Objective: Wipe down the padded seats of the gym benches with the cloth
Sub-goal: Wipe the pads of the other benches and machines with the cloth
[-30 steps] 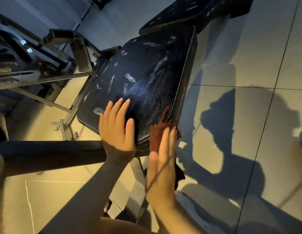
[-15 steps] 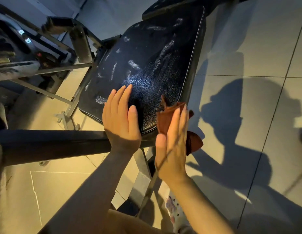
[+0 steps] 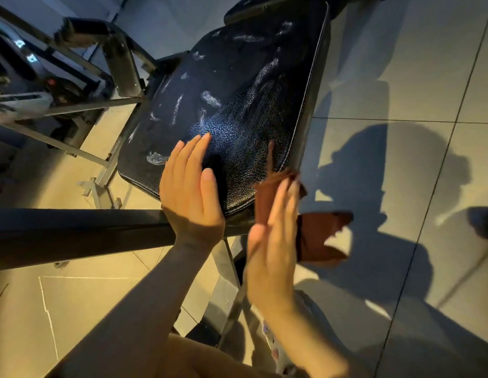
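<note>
The right hand (image 3: 273,236) presses the brown cloth (image 3: 316,238) with straight fingers against the near right corner of the padded seat (image 3: 237,105); its grip seems released. The left hand (image 3: 191,186) lies flat on the bench seat, whose long axis runs away up-frame.

left hand (image 3: 192,192) on seat (image 3: 245,105), cloth (image 3: 319,236) right of it, under right hand (image 3: 273,249)

Left hand (image 3: 191,192): flat on near edge of seat (image 3: 237,105).
Right hand (image 3: 273,241): presses cloth (image 3: 319,238) at seat's near right corner.
</note>
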Motion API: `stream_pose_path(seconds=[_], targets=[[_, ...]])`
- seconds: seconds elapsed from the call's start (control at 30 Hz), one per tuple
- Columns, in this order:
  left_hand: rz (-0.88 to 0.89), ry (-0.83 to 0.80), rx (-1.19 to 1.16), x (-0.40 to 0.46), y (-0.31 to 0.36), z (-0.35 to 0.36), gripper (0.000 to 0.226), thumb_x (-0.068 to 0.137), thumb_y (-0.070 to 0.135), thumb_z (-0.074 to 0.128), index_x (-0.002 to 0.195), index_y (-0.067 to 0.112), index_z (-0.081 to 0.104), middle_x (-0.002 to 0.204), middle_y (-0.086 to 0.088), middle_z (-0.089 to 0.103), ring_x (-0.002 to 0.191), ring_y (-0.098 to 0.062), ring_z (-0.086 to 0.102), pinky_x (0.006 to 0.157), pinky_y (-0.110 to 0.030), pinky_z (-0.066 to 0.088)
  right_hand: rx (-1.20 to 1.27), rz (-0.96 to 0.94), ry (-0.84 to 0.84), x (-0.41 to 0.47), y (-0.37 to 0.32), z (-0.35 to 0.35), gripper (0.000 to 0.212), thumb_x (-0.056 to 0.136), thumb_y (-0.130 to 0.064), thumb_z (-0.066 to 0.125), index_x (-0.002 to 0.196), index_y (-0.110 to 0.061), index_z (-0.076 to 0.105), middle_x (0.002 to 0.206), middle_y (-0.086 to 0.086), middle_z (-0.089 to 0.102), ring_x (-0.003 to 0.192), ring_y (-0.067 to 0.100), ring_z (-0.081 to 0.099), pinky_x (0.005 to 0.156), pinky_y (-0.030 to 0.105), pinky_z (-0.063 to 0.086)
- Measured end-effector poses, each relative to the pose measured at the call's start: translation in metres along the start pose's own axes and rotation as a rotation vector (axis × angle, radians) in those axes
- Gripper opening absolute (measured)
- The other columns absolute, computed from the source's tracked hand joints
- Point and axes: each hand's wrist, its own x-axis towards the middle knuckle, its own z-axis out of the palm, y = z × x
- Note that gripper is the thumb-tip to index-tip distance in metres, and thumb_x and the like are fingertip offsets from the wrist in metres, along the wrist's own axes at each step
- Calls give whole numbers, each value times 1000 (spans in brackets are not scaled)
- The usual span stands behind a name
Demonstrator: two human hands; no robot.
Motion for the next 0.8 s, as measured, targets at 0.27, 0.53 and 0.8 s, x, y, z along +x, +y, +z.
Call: stream_pose_path(seconds=[0.27, 0.53, 0.8], targets=[[17, 55, -34, -2, 3, 1, 47, 98, 21, 27, 134, 3, 52, 137, -6, 52, 135, -28, 42, 114, -46, 30, -176, -141, 6, -3, 19, 8, 58, 104, -50, 12, 154, -31, -11, 162, -13, -15, 151, 13, -5, 121, 25, 2], [23, 29, -16, -1, 0, 1, 49, 98, 22, 26, 135, 2, 51, 135, -12, 56, 132, -31, 45, 109, -50, 33, 170, 186, 147, 75, -3, -16, 75, 92, -56, 27, 143, -4, 43, 147, 13, 45, 135, 18, 39, 110, 12, 27], [5, 29, -7, -1, 8, -2, 48, 99, 23, 28, 135, 3, 52, 134, -14, 56, 130, -31, 46, 108, -49, 32, -55, -53, 7, -21, 3, 12, 62, 103, -53, 24, 154, -21, 10, 161, 15, 14, 150, 29, 10, 122, 31, 9]])
